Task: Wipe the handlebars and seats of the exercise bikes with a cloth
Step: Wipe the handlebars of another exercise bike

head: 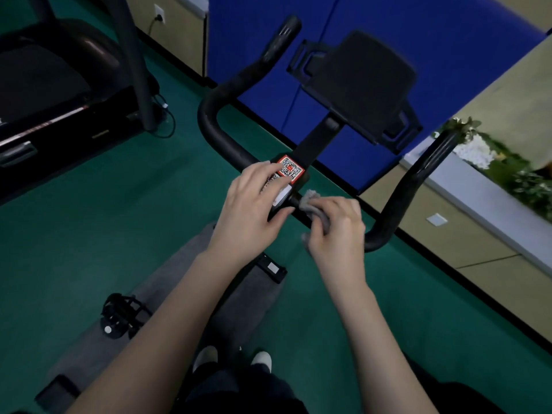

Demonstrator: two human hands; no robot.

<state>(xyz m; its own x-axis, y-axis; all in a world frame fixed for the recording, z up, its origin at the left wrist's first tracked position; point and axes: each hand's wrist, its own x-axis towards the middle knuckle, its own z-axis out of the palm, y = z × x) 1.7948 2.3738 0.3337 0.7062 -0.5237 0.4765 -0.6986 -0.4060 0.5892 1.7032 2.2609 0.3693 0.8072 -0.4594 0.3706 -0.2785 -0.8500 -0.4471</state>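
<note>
There is 1 camera here, worn on the person's head, high over the bike and looking forward and steeply down. It sits close in: 2 bare forearms rise from the bottom edge to the left hand [254, 201] and the right hand [334, 222], which grips a cloth [313, 201]. Both meet mid-frame on the handlebars [209, 124]. The wide lens tilts the room and bows its edges. Green floor [89, 234] fills the lower half, a blue panel [418, 25] the top, and the person's shoes [206, 357] show almost straight below.
</note>
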